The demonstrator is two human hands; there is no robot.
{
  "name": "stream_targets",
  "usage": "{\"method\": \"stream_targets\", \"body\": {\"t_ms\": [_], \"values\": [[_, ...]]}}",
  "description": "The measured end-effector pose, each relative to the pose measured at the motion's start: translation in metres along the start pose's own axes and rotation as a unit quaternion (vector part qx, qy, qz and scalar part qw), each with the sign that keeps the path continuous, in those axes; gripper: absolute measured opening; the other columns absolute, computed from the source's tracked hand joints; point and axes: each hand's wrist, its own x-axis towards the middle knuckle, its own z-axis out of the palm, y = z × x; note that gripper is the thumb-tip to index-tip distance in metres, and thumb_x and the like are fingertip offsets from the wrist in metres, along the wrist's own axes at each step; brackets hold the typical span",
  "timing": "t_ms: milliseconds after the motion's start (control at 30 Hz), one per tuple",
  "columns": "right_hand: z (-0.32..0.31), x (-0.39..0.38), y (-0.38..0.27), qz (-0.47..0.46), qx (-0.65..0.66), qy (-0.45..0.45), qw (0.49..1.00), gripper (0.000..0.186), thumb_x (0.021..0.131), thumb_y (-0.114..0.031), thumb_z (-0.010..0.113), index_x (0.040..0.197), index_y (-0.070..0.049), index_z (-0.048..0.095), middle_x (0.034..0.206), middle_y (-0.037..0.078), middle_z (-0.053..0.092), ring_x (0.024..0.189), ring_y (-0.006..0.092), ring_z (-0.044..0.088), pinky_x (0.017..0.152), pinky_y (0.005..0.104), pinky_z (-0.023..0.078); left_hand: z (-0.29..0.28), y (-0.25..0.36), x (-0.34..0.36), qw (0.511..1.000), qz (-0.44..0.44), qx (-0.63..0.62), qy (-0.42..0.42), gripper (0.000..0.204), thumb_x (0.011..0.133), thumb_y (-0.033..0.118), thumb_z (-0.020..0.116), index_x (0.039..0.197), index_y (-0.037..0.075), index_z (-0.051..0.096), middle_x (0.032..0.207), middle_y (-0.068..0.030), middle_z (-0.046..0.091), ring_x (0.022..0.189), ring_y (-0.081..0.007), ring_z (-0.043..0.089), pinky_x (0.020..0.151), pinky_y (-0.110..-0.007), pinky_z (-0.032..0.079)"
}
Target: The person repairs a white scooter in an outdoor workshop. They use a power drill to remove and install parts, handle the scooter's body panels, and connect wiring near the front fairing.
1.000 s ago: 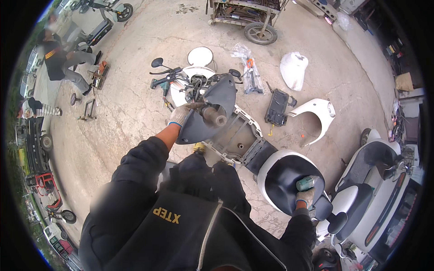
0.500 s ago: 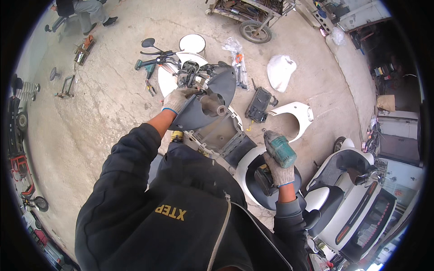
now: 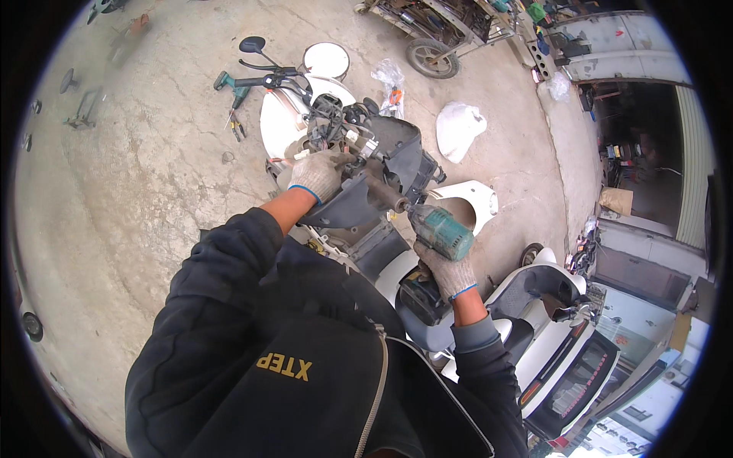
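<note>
The gloved left hand (image 3: 317, 174) grips the dark inner front panel (image 3: 359, 200) of the half-stripped white scooter (image 3: 284, 126) on the concrete, steadying it, while the gloved right hand (image 3: 447, 273) wraps the teal cordless impact wrench (image 3: 437, 233), socket pressed against that panel.

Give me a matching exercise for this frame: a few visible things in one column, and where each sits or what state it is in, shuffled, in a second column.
Things:
1. cordless driver
2. left hand
3. white bag
4. pliers

Places or states:
A. gloved, gripping the stripped scooter's front
B. lying on the concrete left of the scooter
C. held in the right hand, nose against the dark panel
D. on the ground beyond the scooter, to its right

Pairs: 1-C, 2-A, 3-D, 4-B
</note>
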Motion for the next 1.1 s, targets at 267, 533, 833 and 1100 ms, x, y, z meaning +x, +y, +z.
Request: {"method": "stream_targets", "body": {"t_ms": [267,533,833,1100], "values": [[-0.01,0.006,-0.012,-0.184,-0.221,-0.016,0.957,0.034,0.09,-0.023,0.077,0.12,-0.008,0.071,0.108,0.014,0.073,0.098,0.0321,0.07,0.088,0.0435,0.056,0.005,-0.009,0.005,1.0,0.017,-0.017,-0.011,0.037,0.1,0.022,0.056,0.132,0.03,0.073,0.122,-0.0067,0.075,0.112,-0.0312,0.072,0.094,-0.043,0.057],[-0.032,0.033,0.008,-0.284,-0.375,-0.065,0.88,0.036,0.084,-0.023,0.079,0.117,-0.01,0.071,0.102,0.016,0.074,0.095,0.0357,0.072,0.083,0.0454,0.059,0.003,-0.011,0.005,0.997,0.075,0.002,-0.002,0.036,0.096,0.021,0.057,0.126,0.028,0.075,0.118,-0.0072,0.074,0.11,-0.0309,0.071,0.092,-0.045,0.058],[-0.023,0.036,0.014,-0.297,-0.38,-0.058,0.874,0.032,0.082,-0.018,0.079,0.111,-0.009,0.072,0.106,0.014,0.072,0.095,0.0396,0.069,0.085,0.0484,0.058,0.006,-0.013,0.006,0.998,0.06,-0.016,0.018,0.031,0.099,0.021,0.06,0.125,0.022,0.076,0.121,-0.0084,0.076,0.11,-0.0289,0.072,0.091,-0.041,0.058],[-0.001,0.016,0.003,-0.169,-0.224,-0.019,0.96,0.031,0.082,-0.012,0.079,0.112,-0.007,0.07,0.104,0.014,0.071,0.098,0.0338,0.07,0.089,0.0453,0.056,0.01,-0.016,0.007,0.998,0.061,-0.003,0.017,0.03,0.103,0.024,0.055,0.124,0.023,0.076,0.118,-0.0089,0.076,0.108,-0.03,0.073,0.089,-0.042,0.059]]}}
